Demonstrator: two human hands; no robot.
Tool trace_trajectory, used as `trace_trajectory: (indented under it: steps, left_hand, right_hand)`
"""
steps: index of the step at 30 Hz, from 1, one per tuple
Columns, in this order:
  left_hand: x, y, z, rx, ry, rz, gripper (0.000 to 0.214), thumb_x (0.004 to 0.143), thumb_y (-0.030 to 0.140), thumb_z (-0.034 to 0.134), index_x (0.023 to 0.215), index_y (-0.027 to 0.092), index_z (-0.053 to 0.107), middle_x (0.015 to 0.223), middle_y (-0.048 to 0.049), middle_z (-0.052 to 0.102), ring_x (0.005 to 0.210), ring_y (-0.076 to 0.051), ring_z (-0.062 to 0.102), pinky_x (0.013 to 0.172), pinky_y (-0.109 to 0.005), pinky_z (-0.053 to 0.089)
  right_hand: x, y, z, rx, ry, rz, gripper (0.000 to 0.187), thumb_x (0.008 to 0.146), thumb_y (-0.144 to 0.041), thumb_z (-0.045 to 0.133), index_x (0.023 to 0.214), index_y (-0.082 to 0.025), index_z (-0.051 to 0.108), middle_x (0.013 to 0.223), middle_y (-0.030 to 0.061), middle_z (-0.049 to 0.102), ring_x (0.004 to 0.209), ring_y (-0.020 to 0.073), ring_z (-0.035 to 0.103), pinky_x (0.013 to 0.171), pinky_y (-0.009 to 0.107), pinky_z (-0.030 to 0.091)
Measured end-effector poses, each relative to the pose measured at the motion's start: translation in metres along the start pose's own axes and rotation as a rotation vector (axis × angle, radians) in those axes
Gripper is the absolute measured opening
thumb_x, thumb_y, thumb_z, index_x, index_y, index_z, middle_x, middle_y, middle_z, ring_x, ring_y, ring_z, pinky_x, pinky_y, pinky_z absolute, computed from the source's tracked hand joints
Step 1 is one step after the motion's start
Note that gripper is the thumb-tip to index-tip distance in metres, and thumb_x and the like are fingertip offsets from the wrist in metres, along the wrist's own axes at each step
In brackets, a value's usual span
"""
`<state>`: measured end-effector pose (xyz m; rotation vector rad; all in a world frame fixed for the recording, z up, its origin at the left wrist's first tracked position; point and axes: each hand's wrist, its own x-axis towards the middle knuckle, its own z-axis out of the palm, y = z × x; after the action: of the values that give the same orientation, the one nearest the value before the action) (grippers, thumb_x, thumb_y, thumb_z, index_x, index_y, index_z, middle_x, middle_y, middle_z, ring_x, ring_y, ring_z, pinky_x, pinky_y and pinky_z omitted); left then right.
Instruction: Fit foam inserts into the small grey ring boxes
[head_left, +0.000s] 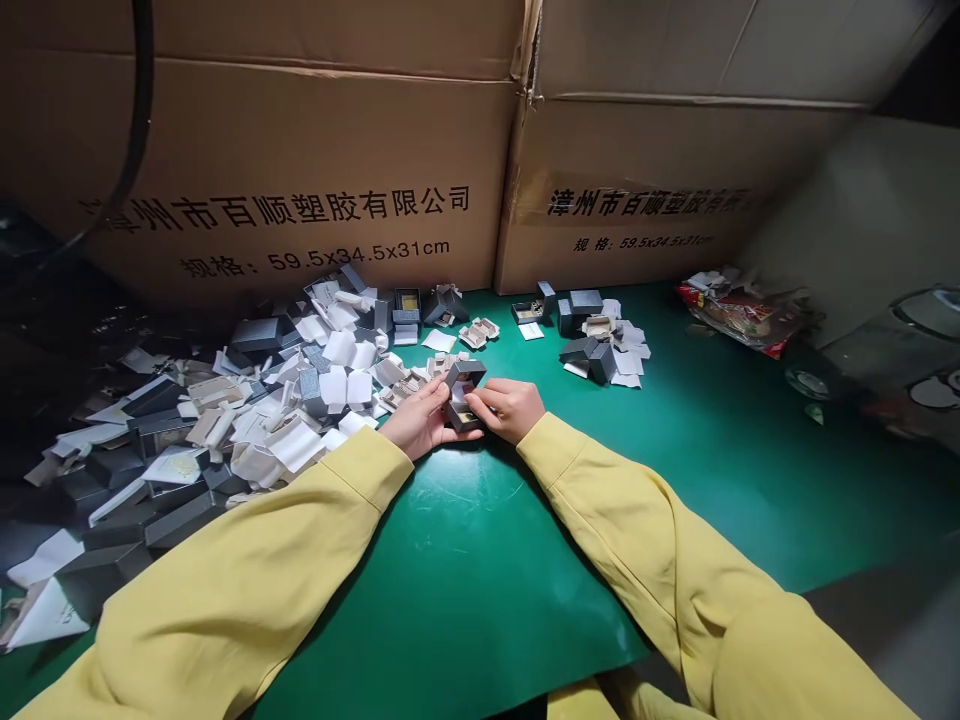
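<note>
My left hand [417, 422] grips a small dark jewellery box [466, 376] from its left side, thumb on top and fingers under it. The box stands open and tilted, with a pale lining or insert showing inside. My right hand [516, 408] is closed, its fingertips reaching into the box at the right; what they pinch, if anything, is hidden. Just behind my hands lies a beige and white card insert [478, 333]. Another open dark box [407, 304] with a yellowish inside stands behind them, a little to the left.
A large heap of dark boxes and white card inserts [292, 440] covers the left of the green table [465, 560]. A smaller group of boxes [591, 355] lies right of my hands. Two big cartons [300, 130] stand behind. A red plastic packet [750, 320] sits at back right.
</note>
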<state>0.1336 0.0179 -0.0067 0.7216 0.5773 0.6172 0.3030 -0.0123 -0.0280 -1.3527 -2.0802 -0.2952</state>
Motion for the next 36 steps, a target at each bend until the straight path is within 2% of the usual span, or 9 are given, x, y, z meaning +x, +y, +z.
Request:
trace_trajectory:
  steps: [5, 11, 17, 23, 30, 36]
  left_hand:
    - [-0.0013, 0.0003, 0.003, 0.012, 0.001, 0.019, 0.033, 0.086, 0.023, 0.048, 0.119, 0.024, 0.047, 0.108, -0.0089, 0.059, 0.087, -0.02, 0.062, 0.078, -0.053, 0.051]
    - [-0.002, 0.0001, 0.0051, 0.032, -0.015, 0.008, 0.034, 0.084, 0.024, 0.052, 0.118, 0.026, 0.05, 0.1, -0.0069, 0.062, 0.084, -0.019, 0.063, 0.078, -0.052, 0.051]
    - [-0.0013, 0.0, 0.0048, 0.05, -0.012, 0.005, 0.032, 0.084, 0.024, 0.053, 0.116, 0.026, 0.051, 0.099, -0.0061, 0.062, 0.085, -0.019, 0.063, 0.079, -0.054, 0.051]
    - [-0.0023, 0.0002, 0.0059, 0.053, 0.013, 0.013, 0.032, 0.085, 0.024, 0.051, 0.116, 0.025, 0.049, 0.101, -0.0063, 0.061, 0.085, -0.019, 0.062, 0.08, -0.054, 0.05]
    - [-0.003, 0.0013, 0.0079, 0.057, 0.023, 0.009, 0.029, 0.086, 0.023, 0.049, 0.115, 0.024, 0.05, 0.103, -0.0075, 0.061, 0.083, -0.019, 0.063, 0.078, -0.053, 0.051]
    - [-0.0027, 0.0007, 0.0076, 0.052, 0.015, 0.008, 0.029, 0.086, 0.023, 0.049, 0.115, 0.024, 0.05, 0.098, -0.0054, 0.06, 0.082, -0.018, 0.063, 0.078, -0.053, 0.051]
  right_hand:
    - [0.0005, -0.001, 0.0001, 0.046, 0.055, 0.057, 0.031, 0.088, -0.036, 0.045, 0.077, -0.022, 0.07, 0.066, 0.0011, 0.064, 0.058, 0.0079, 0.053, 0.054, 0.022, 0.031]
    - [0.0032, -0.0014, 0.0028, 0.071, -0.012, 0.2, 0.02, 0.083, -0.035, 0.054, 0.088, -0.023, 0.069, 0.079, 0.0, 0.068, 0.06, 0.0081, 0.056, 0.053, 0.02, 0.034]
    - [0.0033, -0.0012, 0.0044, 0.043, -0.03, 0.127, 0.018, 0.084, -0.031, 0.052, 0.079, -0.023, 0.067, 0.075, -0.0002, 0.069, 0.065, 0.0092, 0.059, 0.053, 0.021, 0.032]
    - [0.0017, -0.0015, 0.0031, 0.025, 0.081, 0.05, 0.025, 0.087, -0.03, 0.047, 0.073, -0.021, 0.067, 0.068, 0.0002, 0.068, 0.059, 0.0079, 0.056, 0.053, 0.022, 0.03]
    - [0.0022, -0.0016, 0.0003, 0.02, 0.144, 0.059, 0.026, 0.088, -0.032, 0.046, 0.077, -0.022, 0.068, 0.064, -0.001, 0.065, 0.055, 0.0068, 0.052, 0.052, 0.022, 0.029]
    - [0.002, -0.0017, 0.0031, 0.022, 0.107, 0.092, 0.025, 0.087, -0.034, 0.049, 0.076, -0.023, 0.069, 0.07, -0.0009, 0.066, 0.06, 0.0074, 0.053, 0.052, 0.022, 0.028]
